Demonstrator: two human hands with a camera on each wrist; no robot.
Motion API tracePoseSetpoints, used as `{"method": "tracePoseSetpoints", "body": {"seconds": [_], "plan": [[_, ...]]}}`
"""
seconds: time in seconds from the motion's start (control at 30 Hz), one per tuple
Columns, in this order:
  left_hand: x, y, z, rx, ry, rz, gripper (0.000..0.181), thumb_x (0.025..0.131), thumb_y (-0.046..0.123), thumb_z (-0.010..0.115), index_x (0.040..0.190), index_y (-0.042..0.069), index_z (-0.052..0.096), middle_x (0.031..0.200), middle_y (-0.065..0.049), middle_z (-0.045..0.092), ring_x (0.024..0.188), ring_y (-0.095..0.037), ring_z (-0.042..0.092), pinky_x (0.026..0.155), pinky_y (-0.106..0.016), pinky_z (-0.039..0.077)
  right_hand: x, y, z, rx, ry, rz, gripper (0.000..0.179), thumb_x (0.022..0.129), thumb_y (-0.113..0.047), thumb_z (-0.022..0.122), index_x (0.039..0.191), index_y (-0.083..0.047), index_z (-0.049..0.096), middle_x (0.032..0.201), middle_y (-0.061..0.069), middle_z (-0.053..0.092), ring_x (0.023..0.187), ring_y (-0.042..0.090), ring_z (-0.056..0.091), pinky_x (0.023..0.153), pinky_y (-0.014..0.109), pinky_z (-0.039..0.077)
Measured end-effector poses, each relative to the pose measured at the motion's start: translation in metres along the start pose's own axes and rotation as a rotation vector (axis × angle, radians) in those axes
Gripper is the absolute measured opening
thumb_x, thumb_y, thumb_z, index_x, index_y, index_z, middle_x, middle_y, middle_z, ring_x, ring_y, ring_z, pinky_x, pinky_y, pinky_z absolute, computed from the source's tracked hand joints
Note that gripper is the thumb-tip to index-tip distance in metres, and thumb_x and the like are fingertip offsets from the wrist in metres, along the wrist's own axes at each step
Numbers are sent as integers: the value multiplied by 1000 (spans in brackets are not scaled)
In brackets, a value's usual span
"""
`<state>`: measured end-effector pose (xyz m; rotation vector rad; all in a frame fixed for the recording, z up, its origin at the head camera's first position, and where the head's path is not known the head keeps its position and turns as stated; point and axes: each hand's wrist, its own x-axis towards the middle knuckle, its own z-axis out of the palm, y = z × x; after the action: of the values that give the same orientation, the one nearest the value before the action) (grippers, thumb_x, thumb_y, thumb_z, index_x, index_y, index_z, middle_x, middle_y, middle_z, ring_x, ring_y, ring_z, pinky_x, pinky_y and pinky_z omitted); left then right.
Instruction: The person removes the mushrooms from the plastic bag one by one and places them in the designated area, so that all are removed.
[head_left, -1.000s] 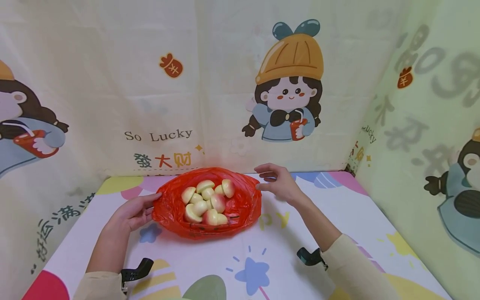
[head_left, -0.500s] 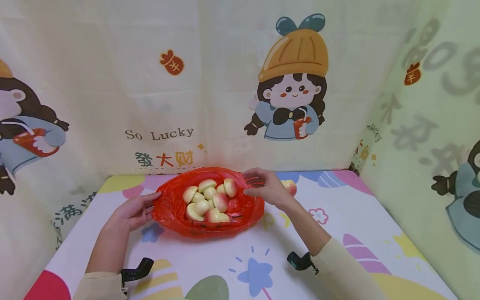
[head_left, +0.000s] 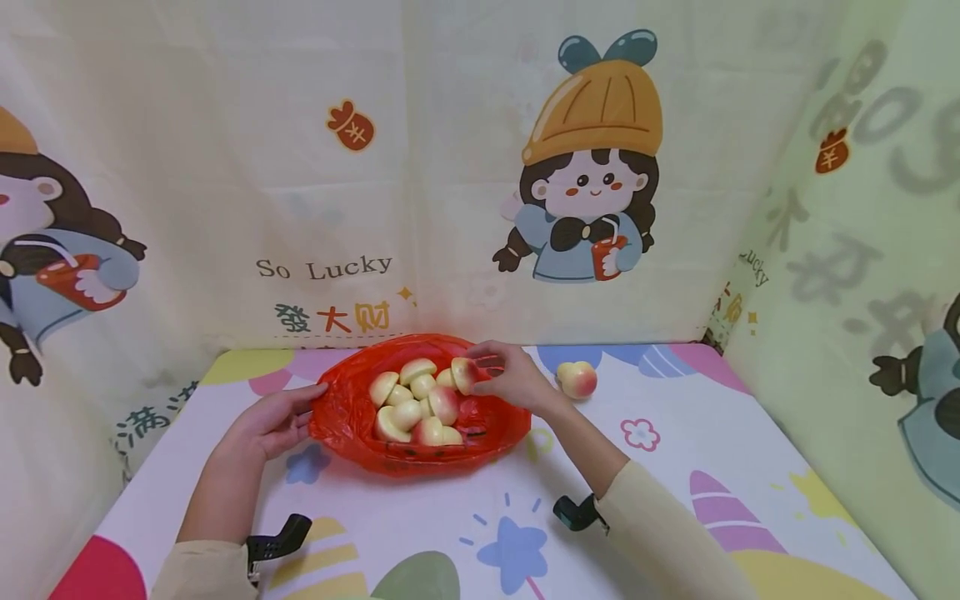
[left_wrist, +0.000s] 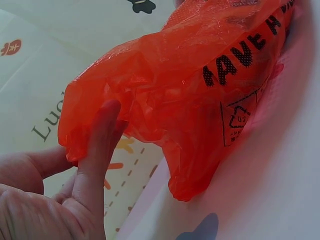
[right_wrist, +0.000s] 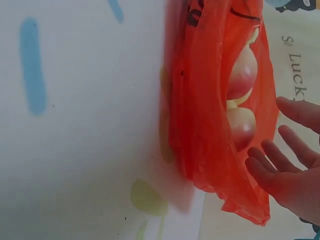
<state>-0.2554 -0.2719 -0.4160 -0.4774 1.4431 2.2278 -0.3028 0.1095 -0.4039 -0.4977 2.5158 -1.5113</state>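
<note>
A red plastic bag [head_left: 420,462] lies with its mouth wide, and several mushroom-shaped pieces [head_left: 407,414], cream with pink patches, sit inside. My left hand [head_left: 272,423] pinches the bag's left rim; in the left wrist view the thumb [left_wrist: 97,145] lies over the film and the other fingers are partly behind it. Over the bag's right side reaches my right hand [head_left: 513,379], its fingers spread and fingertips right at the rightmost mushroom piece [head_left: 462,375]. In the right wrist view those fingers [right_wrist: 282,155] are apart, with nothing between them.
One more mushroom piece [head_left: 577,380] lies on the patterned tabletop [head_left: 600,467], right of the bag near the back edge. Cartoon-printed cloth [head_left: 450,183] hangs behind the table and on both sides.
My right hand has moved left, from beside the bag to over its mouth. The mushroom piece on the table, hidden earlier, has come into view. My left hand stays at the rim.
</note>
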Motion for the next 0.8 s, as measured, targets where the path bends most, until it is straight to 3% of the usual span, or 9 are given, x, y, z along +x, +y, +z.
{"method": "tracePoseSetpoints", "body": {"seconds": [0.3,0.5,0.8], "plan": [[1,2,-1,5,21,1,13,104,25,66,99,21,78,102,0,78,96,-17,77,92,-32,63,15,2,7,-23,-6,36,50,87,-6,80,135,-14,67,141,9,64,135,35,58,103,47,59],[3,0,-1,6,11,21,8,101,23,70,100,21,78,103,0,77,97,-17,77,92,-33,63,20,6,9,-82,-16,60,53,87,-8,81,136,-18,67,145,10,61,137,37,55,97,47,61],[4,-4,1,13,36,23,6,100,24,72,102,20,75,103,0,77,97,-17,76,93,-35,63,29,12,18,-247,-27,-32,60,83,-6,83,140,-14,65,142,11,64,135,38,59,104,47,58]]}}
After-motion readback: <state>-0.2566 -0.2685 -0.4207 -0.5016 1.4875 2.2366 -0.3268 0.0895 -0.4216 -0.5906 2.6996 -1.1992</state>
